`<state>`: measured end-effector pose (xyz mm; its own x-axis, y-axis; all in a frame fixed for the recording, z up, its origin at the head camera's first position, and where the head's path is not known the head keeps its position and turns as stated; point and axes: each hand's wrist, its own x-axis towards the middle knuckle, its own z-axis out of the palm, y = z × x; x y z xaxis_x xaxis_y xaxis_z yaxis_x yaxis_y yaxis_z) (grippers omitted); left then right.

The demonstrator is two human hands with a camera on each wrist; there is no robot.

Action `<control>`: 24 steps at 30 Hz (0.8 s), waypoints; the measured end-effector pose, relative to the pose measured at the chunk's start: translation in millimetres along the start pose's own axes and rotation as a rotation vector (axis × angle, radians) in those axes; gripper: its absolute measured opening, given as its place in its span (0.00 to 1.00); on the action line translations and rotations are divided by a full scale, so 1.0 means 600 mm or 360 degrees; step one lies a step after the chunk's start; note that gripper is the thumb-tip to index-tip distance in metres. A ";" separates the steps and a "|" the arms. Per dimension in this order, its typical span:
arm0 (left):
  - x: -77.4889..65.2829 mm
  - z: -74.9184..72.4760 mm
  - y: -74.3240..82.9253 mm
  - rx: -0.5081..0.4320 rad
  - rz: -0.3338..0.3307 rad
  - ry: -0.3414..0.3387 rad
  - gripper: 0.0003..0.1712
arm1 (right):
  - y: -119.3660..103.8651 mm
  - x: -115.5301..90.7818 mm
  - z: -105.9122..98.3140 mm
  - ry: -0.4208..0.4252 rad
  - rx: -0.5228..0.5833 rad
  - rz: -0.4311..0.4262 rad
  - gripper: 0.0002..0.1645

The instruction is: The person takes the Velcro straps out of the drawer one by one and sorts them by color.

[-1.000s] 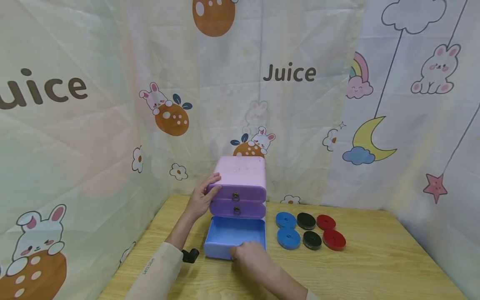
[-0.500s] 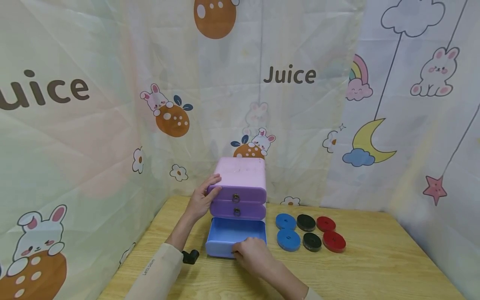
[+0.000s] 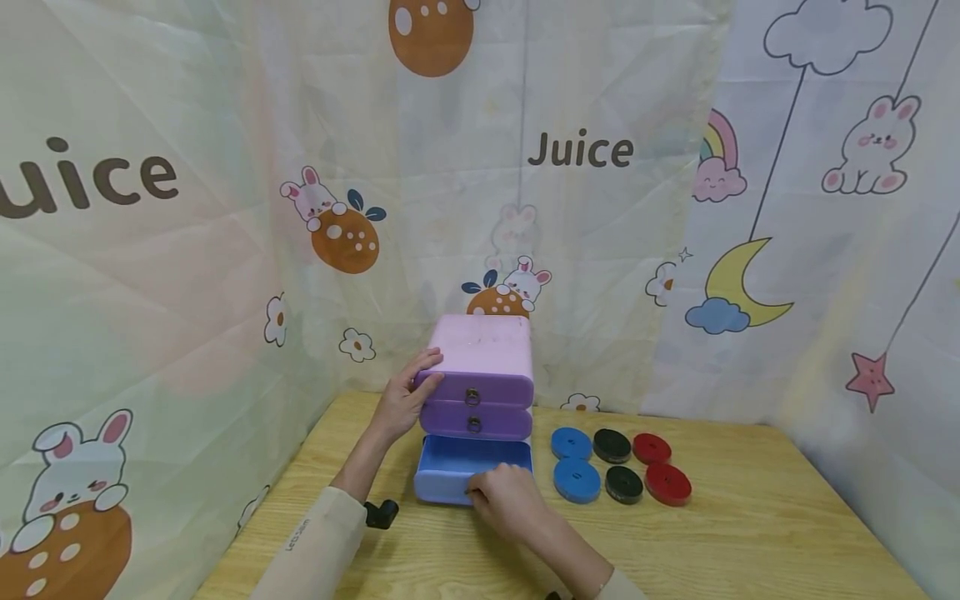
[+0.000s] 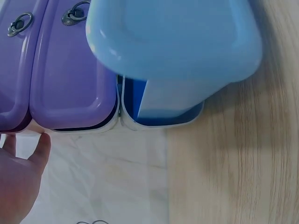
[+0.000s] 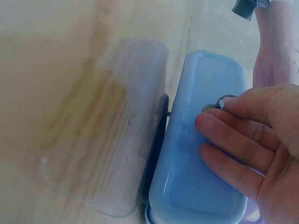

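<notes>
A small drawer cabinet with a pink top stands on the table. Its two upper purple drawers are closed, while the bottom blue drawer is partly pulled out. My left hand rests against the cabinet's upper left side, its thumb at the top drawer's front edge. In the right wrist view, thumb and forefinger of my right hand pinch the ring pull on the blue drawer's front. The other fingers of that hand lie along the blue front. In the left wrist view, the drawer front juts out past the purple ones.
Right of the cabinet, flat round rolls lie in two rows: blue, black and red. The wooden table meets a printed cloth backdrop. A black wrist device sits by my left forearm.
The blue drawer has slid inward a little, with my right hand moving forward along with it. My left hand has stayed in place on the cabinet.
</notes>
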<state>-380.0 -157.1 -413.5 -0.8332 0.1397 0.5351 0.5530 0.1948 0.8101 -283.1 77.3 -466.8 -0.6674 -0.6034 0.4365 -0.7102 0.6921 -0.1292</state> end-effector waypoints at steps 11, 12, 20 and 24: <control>0.001 0.000 0.003 -0.0008 0.0015 0.0000 0.24 | 0.025 0.024 0.009 -0.0003 0.0091 0.0120 0.05; 0.001 0.000 0.003 -0.0003 0.0012 0.0002 0.24 | 0.027 0.026 0.010 -0.0005 0.0089 0.0127 0.05; 0.002 -0.001 0.000 0.0005 0.0027 0.0011 0.23 | 0.051 0.045 0.019 -0.0024 0.0095 0.0146 0.04; 0.003 0.000 0.000 0.0014 0.0025 0.0009 0.23 | 0.065 0.050 0.025 -0.0034 0.0115 0.0163 0.05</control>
<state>-381.5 -157.0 -412.6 -0.8245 0.1370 0.5490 0.5659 0.2012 0.7996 -334.2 80.2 -472.1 -0.7414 -0.5397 0.3987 -0.6517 0.7208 -0.2362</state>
